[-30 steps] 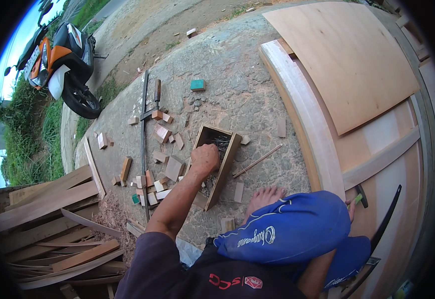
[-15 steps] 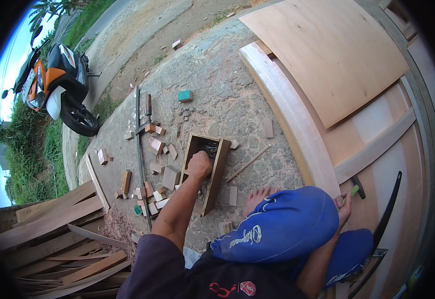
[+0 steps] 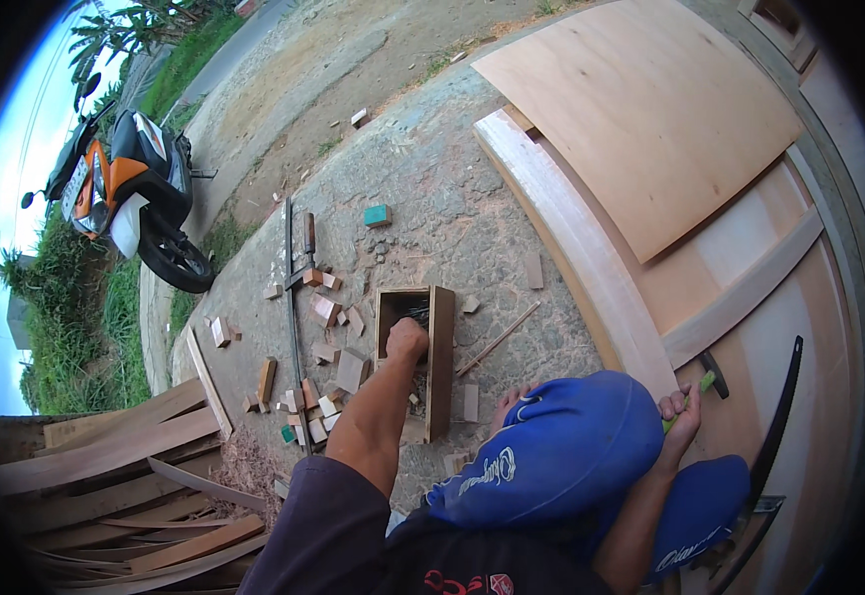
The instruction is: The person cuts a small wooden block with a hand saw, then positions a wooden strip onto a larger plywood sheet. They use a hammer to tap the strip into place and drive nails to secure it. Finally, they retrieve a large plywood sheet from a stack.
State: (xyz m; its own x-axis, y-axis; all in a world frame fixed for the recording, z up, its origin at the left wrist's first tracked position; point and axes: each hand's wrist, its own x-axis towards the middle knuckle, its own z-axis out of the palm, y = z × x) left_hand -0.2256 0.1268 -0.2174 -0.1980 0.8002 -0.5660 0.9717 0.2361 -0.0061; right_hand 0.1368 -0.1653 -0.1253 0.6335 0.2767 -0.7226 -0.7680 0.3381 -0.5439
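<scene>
My left hand (image 3: 407,340) reaches down into an open wooden box (image 3: 439,362) on the concrete. Its fingers are curled, and their tips are hidden among the nails (image 3: 414,305) in the far compartment. I cannot see what they pinch, if anything. My right hand (image 3: 680,424) grips the green handle of a hammer (image 3: 716,375), beside my raised knee. The hammer's dark head points up and away, over the pale wooden panel (image 3: 745,297).
Wood offcuts (image 3: 353,369) and a long bar clamp (image 3: 292,297) lie left of the box. A green block (image 3: 378,215) sits farther off. Right of me, a handsaw (image 3: 777,416) rests by the framed panel, partly covered by a plywood sheet (image 3: 640,119). A motorbike (image 3: 135,188) stands far left.
The box has been turned slightly and sits more upright in view, with my left hand still in it. The view has shifted a little. My right hand keeps its grip on the hammer.
</scene>
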